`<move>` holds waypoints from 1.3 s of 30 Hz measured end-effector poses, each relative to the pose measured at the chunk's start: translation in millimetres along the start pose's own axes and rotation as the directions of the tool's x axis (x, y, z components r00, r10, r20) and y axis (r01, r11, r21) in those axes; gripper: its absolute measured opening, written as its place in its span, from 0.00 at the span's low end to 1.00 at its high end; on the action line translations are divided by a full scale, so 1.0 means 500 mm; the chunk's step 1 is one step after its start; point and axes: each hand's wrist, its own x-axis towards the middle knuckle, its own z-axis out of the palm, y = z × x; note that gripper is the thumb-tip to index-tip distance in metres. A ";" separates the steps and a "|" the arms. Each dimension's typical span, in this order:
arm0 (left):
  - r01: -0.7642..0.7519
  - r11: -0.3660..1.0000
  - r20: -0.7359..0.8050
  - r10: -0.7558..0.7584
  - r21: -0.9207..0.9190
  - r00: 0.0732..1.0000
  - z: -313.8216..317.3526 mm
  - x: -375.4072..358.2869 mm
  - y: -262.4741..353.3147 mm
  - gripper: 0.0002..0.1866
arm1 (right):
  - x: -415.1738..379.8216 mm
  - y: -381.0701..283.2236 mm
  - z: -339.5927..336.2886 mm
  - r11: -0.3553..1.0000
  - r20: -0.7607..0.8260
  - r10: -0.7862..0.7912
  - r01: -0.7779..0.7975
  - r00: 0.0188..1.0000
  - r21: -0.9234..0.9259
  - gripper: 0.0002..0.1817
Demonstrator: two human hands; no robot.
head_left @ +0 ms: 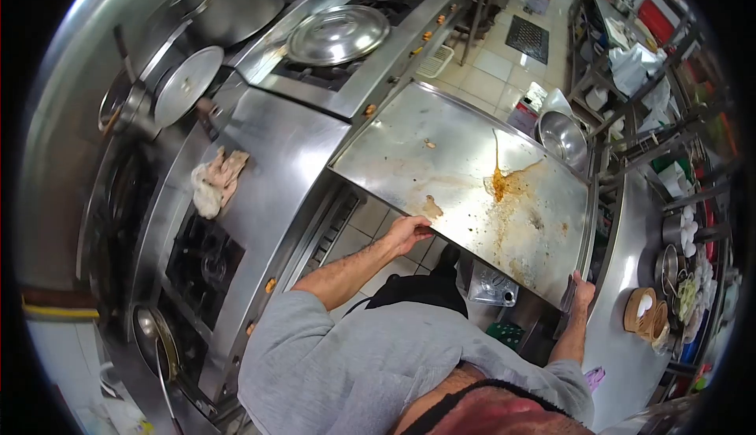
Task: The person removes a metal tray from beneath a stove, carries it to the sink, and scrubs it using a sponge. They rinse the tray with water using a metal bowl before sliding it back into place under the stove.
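A large metal tray [441, 136] spans the gap between the stove and the counter on the right. Brown and orange stains mark its surface, with a wet orange spill right of the middle. My left hand [408, 234] is closed on the tray's near edge, thumb on top and fingers mostly hidden below. At the near right corner, my right hand [581, 289] grips the side edge of the same tray.
To the left, a crumpled cloth [219, 181] lies on the steel stove top [276, 132]. A round lid [339, 35] covers a burner beyond it. A steel bowl [562, 137] stands past the tray. Bamboo steamers [639, 309] sit on the right counter [618, 277].
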 end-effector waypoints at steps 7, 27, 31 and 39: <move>-0.091 0.993 0.046 0.088 0.078 0.995 -0.009 -0.227 -0.005 0.09 | -0.108 0.078 -0.068 0.939 0.072 -0.175 0.145 0.982 0.311 0.24; -0.506 0.862 0.015 0.507 -0.028 0.862 -0.085 -0.834 -0.227 0.14 | -0.418 0.022 -0.322 0.870 0.144 -0.475 0.488 0.868 -0.073 0.24; -0.597 0.802 0.017 0.597 -0.016 0.802 -0.161 -0.990 -0.267 0.16 | -0.576 0.043 -0.346 0.876 0.219 -0.483 0.474 0.848 0.094 0.26; -0.767 0.641 -0.117 0.764 0.022 0.635 -0.333 -1.384 -0.375 0.17 | -0.920 0.032 -0.333 0.845 0.597 -0.463 0.124 0.655 0.520 0.18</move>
